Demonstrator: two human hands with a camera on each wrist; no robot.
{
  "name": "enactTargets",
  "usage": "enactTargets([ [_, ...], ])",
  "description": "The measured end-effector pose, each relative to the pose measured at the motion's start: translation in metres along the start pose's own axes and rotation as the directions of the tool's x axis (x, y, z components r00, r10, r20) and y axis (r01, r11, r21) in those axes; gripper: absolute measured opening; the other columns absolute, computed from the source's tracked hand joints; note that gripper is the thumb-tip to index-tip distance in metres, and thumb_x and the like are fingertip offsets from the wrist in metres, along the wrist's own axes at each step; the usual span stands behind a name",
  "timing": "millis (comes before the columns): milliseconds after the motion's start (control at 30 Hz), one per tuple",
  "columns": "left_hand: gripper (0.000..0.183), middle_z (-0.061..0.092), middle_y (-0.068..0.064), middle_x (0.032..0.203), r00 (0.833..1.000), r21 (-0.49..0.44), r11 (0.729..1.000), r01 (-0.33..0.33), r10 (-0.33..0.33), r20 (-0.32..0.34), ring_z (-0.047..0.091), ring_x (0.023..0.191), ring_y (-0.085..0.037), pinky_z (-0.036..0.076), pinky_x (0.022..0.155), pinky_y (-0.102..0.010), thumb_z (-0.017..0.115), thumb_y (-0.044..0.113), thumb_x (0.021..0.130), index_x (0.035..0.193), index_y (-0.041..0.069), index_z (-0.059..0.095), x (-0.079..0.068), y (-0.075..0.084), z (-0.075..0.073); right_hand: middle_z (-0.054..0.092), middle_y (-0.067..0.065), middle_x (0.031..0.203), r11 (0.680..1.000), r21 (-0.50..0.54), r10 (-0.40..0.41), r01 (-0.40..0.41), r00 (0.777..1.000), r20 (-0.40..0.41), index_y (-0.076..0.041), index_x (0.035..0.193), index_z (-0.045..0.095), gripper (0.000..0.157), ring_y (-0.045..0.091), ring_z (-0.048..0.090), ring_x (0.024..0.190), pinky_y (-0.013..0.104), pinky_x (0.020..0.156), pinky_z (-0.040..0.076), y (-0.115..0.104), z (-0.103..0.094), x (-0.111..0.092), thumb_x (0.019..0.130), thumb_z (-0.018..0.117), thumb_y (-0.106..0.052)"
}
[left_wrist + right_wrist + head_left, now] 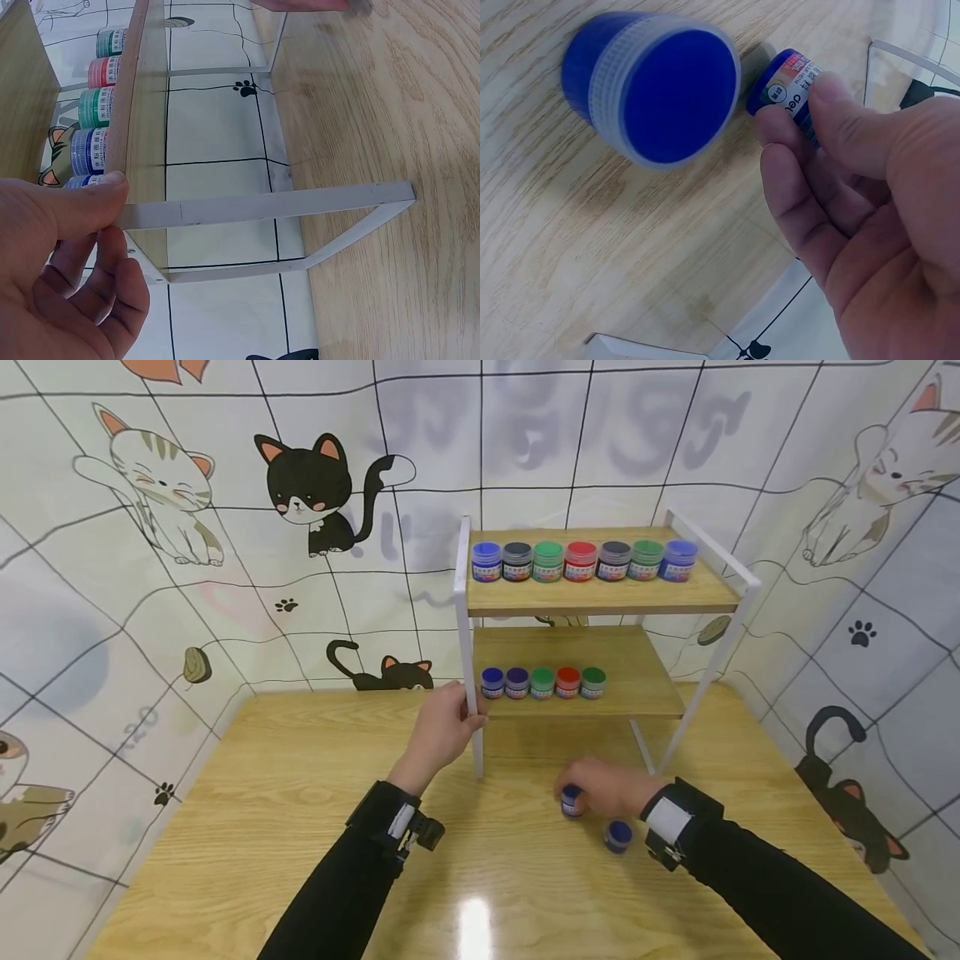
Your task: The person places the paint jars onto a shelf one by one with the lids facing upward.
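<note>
My left hand (444, 727) grips the white front-left post of a two-tier wooden shelf (637, 710), at the height of the lower board. In the left wrist view the thumb presses the board's edge while the fingers curl by the white metal frame (270, 208). Off to the right, in front of the shelf, my right hand (603, 785) pinches a small dark blue paint jar (791, 86) between thumb and fingers, low over the table. A second blue paint jar (618, 836) stands on the table nearer to me, below the right wrist; its lid (681, 97) looms large in the right wrist view.
On the upper board stands a row of larger jars (580, 562) with blue, black, green and red lids. Several smaller jars (542, 683) line the left part of the lower board. Cat-patterned walls (420, 435) enclose the wooden table (300, 810) at the back and sides.
</note>
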State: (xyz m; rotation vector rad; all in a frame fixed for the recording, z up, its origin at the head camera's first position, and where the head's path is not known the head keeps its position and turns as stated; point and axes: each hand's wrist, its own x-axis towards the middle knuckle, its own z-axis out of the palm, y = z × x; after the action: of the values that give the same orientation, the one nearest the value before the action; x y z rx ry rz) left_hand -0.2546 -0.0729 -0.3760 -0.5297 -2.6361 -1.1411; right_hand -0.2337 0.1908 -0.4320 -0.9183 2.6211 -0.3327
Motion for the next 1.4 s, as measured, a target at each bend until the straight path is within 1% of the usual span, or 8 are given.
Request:
enactTargets([
  [200, 0.011, 0.055, -0.005, 0.077, 1.000, -0.004, 1.000, 0.002, -0.002, 0.002, 0.052, 0.068, -0.019, 0.044, 0.057, -0.030, 0.072, 0.005, 0.082, 0.083, 0.009, 0.062, -0.001, 0.002, 0.000, 0.065, 0.001, 0.111, 0.999, 0.019, 0.026, -0.026, 1.000, -0.002, -0.016, 0.107, 0.069, 0.027, 0.024, 0.056, 0.107, 0.045, 0.093, 0.046, -0.002, -0.003, -0.002, 0.082, 0.071, -0.006],
  [300, 0.011, 0.055, -0.005, 0.077, 1.000, -0.003, 1.000, 0.006, -0.006, 0.002, 0.052, 0.068, -0.019, 0.044, 0.057, -0.030, 0.072, 0.005, 0.082, 0.083, 0.009, 0.062, -0.001, 0.002, 0.000, 0.065, 0.001, 0.111, 0.999, 0.024, 0.025, -0.024, 1.000, -0.006, -0.016, 0.106, 0.069, 0.027, 0.024, 0.056, 0.107, 0.046, 0.094, 0.046, -0.002, -0.003, -0.003, 0.082, 0.071, -0.005],
  [633, 0.011, 0.053, -0.004, 0.076, 1.000, 0.006, 1.000, 0.013, -0.013, 0.009, 0.050, 0.067, -0.019, 0.042, 0.057, -0.030, 0.072, 0.007, 0.083, 0.083, 0.009, 0.062, -0.001, 0.002, -0.001, 0.064, -0.004, 0.100, 0.999, 0.019, -0.050, 0.050, 0.999, -0.022, -0.017, 0.101, 0.069, 0.023, 0.020, 0.057, 0.097, 0.045, 0.088, 0.047, 0.002, -0.003, -0.007, 0.080, 0.071, -0.006],
  [733, 0.010, 0.054, -0.004, 0.076, 1.000, 0.005, 1.000, 0.010, -0.010, 0.011, 0.050, 0.067, -0.019, 0.042, 0.057, -0.030, 0.072, 0.007, 0.084, 0.083, 0.010, 0.062, -0.001, 0.002, -0.001, 0.065, -0.004, 0.102, 0.999, 0.028, -0.036, 0.036, 0.999, -0.016, -0.018, 0.101, 0.069, 0.024, 0.021, 0.057, 0.100, 0.046, 0.090, 0.047, 0.002, -0.003, -0.007, 0.080, 0.071, -0.005],
  [900, 0.010, 0.054, -0.004, 0.076, 1.000, 0.002, 1.000, 0.002, -0.002, 0.013, 0.050, 0.067, -0.019, 0.043, 0.057, -0.030, 0.072, 0.007, 0.083, 0.083, 0.009, 0.062, -0.001, 0.003, -0.001, 0.065, -0.003, 0.108, 0.998, 0.053, 0.019, -0.019, 1.000, 0.001, -0.020, 0.101, 0.069, 0.031, 0.023, 0.056, 0.107, 0.047, 0.095, 0.045, 0.002, -0.006, -0.008, 0.079, 0.068, 0.002],
  [1000, 0.011, 0.053, -0.005, 0.076, 1.000, -0.002, 1.000, -0.006, 0.006, 0.008, 0.050, 0.067, -0.019, 0.042, 0.056, -0.030, 0.072, 0.006, 0.083, 0.083, 0.009, 0.062, -0.001, 0.003, -0.001, 0.065, -0.003, 0.110, 0.997, 0.068, 0.036, -0.037, 0.999, 0.006, -0.021, 0.101, 0.069, 0.035, 0.023, 0.056, 0.108, 0.046, 0.096, 0.045, 0.002, -0.008, -0.008, 0.078, 0.065, 0.005],
  [1200, 0.011, 0.054, -0.005, 0.076, 1.000, -0.002, 1.000, -0.006, 0.006, 0.006, 0.050, 0.067, -0.019, 0.043, 0.056, -0.030, 0.072, 0.006, 0.083, 0.083, 0.009, 0.062, -0.001, 0.003, -0.001, 0.066, -0.002, 0.109, 0.997, 0.074, 0.018, -0.017, 1.000, -0.006, -0.018, 0.102, 0.070, 0.038, 0.021, 0.057, 0.104, 0.045, 0.093, 0.047, 0.003, -0.013, -0.008, 0.076, 0.063, 0.008],
  [1400, 0.011, 0.054, -0.005, 0.077, 1.000, 0.004, 1.000, 0.005, -0.005, 0.009, 0.051, 0.068, -0.019, 0.043, 0.057, -0.030, 0.072, 0.006, 0.083, 0.083, 0.009, 0.062, -0.001, 0.003, -0.001, 0.067, 0.004, 0.114, 0.999, 0.047, -0.010, 0.011, 0.999, -0.033, -0.012, 0.110, 0.069, 0.038, 0.027, 0.058, 0.111, 0.048, 0.096, 0.046, 0.002, -0.022, -0.010, 0.078, 0.063, 0.007],
])
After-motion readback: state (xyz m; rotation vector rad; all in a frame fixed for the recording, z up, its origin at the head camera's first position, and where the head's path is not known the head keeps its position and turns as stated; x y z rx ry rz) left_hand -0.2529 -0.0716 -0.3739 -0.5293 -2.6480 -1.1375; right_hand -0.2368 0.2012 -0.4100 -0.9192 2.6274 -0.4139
